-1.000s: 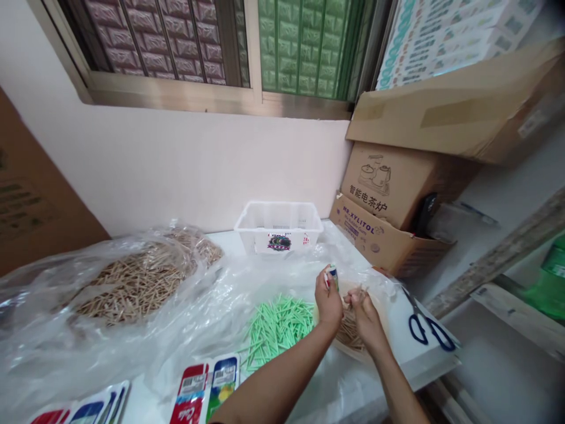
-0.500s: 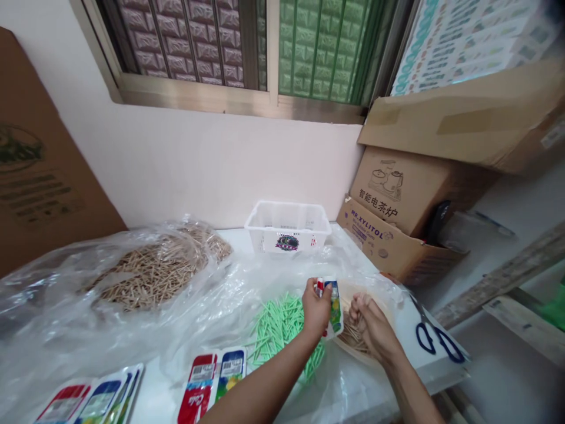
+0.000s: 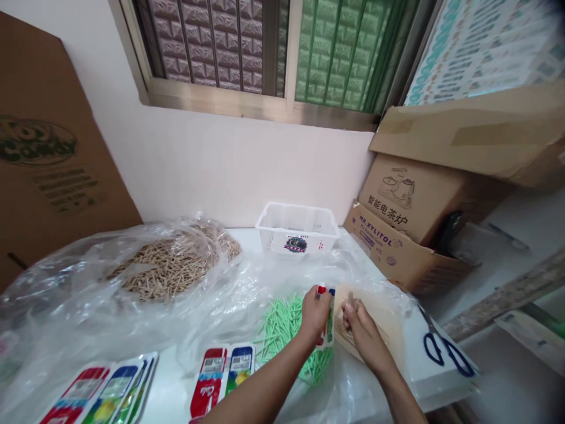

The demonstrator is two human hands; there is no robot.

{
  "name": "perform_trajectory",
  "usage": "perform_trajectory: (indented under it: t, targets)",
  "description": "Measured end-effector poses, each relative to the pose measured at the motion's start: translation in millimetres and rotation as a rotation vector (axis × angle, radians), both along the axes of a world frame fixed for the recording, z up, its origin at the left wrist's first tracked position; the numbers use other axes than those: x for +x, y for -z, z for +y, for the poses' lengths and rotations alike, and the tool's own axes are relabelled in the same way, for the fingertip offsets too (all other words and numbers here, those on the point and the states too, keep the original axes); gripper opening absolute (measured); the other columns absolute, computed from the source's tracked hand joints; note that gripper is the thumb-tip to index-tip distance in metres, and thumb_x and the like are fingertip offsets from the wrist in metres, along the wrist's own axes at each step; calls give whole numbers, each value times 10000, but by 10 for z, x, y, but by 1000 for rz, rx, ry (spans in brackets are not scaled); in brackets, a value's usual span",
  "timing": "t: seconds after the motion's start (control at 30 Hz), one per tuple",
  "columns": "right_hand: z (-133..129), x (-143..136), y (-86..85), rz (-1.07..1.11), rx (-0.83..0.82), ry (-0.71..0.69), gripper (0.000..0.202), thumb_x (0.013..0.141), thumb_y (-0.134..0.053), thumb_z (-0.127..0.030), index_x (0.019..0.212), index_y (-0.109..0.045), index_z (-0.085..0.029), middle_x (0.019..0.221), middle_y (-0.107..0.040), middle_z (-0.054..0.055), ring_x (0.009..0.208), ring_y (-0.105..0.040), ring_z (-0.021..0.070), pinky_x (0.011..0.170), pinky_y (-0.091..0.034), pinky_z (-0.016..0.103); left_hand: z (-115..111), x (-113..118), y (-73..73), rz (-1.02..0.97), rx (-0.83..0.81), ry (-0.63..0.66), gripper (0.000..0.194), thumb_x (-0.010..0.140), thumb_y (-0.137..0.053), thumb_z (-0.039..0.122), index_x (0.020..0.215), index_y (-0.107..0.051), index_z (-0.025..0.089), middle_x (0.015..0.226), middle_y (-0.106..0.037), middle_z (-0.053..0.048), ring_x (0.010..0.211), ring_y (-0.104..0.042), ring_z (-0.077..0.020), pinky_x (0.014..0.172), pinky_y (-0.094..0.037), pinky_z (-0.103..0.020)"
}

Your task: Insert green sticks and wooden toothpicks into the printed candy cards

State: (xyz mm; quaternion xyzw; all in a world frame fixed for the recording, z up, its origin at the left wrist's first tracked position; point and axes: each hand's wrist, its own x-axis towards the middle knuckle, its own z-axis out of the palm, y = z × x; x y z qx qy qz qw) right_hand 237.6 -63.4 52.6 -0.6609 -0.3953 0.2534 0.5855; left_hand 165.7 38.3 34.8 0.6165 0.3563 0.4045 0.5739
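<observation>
My left hand (image 3: 314, 318) is closed on a red and blue printed packet (image 3: 328, 330), held upright over the right edge of a pile of light green sticks (image 3: 281, 323). Just right of it, my right hand (image 3: 365, 337) pinches what looks like a few short brown sticks (image 3: 351, 297), their ends poking up above the fingers. Beneath that hand lies a shallow beige bowl (image 3: 392, 315) with brown sticks in it, partly covered by the hand. More red and blue packets (image 3: 223, 374), one panel marked Cola, lie on the table left of my left forearm.
A stack of similar packets (image 3: 103, 388) lies front left. Behind it, a clear plastic bag (image 3: 88, 253) holds many brown sticks (image 3: 170, 268). A white basket (image 3: 296, 229) stands by the wall. Scissors (image 3: 444, 347) lie at the right edge, near cardboard boxes (image 3: 391, 244).
My right hand has moved left toward the packet, and stick ends now show above its fingers. The packet has turned more edge-on in my left hand. The whole view has shifted slightly.
</observation>
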Motion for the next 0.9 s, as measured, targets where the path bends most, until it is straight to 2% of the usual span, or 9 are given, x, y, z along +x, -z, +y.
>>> perform_trajectory:
  t: [0.1, 0.2, 0.27, 0.33, 0.47, 0.57, 0.63, 0.77, 0.9]
  targets:
    - [-106, 93, -111, -523, -190, -140, 236, 917, -340, -383, 898, -517, -227, 786, -571, 33, 744, -531, 189, 693, -405, 292, 46, -165, -68, -8, 31, 64, 247, 772, -486, 330, 593, -528, 165, 570, -477, 21, 561, -449, -120, 531, -369, -212]
    - [-107, 82, -216, -1047, -349, -203, 192, 895, -349, -218, 885, -540, -210, 823, -575, 65, 770, -520, 218, 714, -365, 332, 38, -294, -119, -8, 76, 114, 333, 745, -554, 395, 509, -518, 164, 588, -492, 5, 634, -477, -137, 610, -394, -229]
    - [-58, 7, -270, -1289, -419, -214, 199, 842, -385, -109, 877, -561, -196, 823, -582, 75, 780, -522, 229, 724, -340, 348, 2, -353, -132, -7, 77, 156, 345, 737, -568, 404, 492, -525, 165, 562, -494, 7, 622, -476, -138, 609, -393, -232]
    - [-10, -70, -328, -1391, -443, -245, 260, 802, -400, -46, 928, -570, -198, 847, -590, 77, 806, -532, 227, 717, -331, 333, -39, -405, -128, -1, 47, 191, 344, 752, -541, 417, 518, -551, 165, 505, -475, 19, 536, -446, -124, 539, -373, -228]
    - [-5, -93, -530, -1308, -458, -295, 294, 810, -393, -69, 1007, -535, -233, 865, -571, 49, 766, -551, 191, 632, -335, 270, -62, -544, -95, 13, -21, 205, 393, 748, -529, 454, 489, -513, 159, 420, -387, 45, 417, -341, -88, 434, -278, -208]
    - [-35, -52, -693, -1120, -412, -370, 185, 879, -348, -185, 930, -521, -229, 801, -568, 29, 697, -550, 174, 625, -363, 262, -41, -664, -71, 27, -58, 188, 369, 708, -581, 429, 480, -489, 154, 438, -379, 48, 433, -335, -80, 429, -249, -198]
    - [-36, -49, -746, -1002, -369, -448, 200, 902, -329, -253, 987, -509, -234, 814, -599, 33, 713, -570, 180, 651, -392, 270, -37, -732, -69, 34, -59, 192, 309, 705, -585, 375, 510, -504, 151, 476, -395, 48, 460, -340, -79, 442, -252, -192]
    - [-1, -106, -747, -890, -309, -528, 390, 872, -382, -252, 1260, -412, -229, 1043, -645, 95, 926, -608, 232, 773, -420, 314, -56, -840, -117, 129, 83, 182, 233, 713, -561, 299, 539, -528, 149, 511, -388, 50, 504, -338, -83, 465, -241, -188]
    - [34, -196, -792, -867, -342, -585, 376, 838, -423, -237, 1206, -497, -211, 1014, -678, 99, 903, -623, 238, 769, -425, 306, -65, -947, -207, 271, 270, 182, 230, 745, -504, 254, 543, -551, 154, 506, -435, 40, 516, -386, -98, 477, -245, -192]
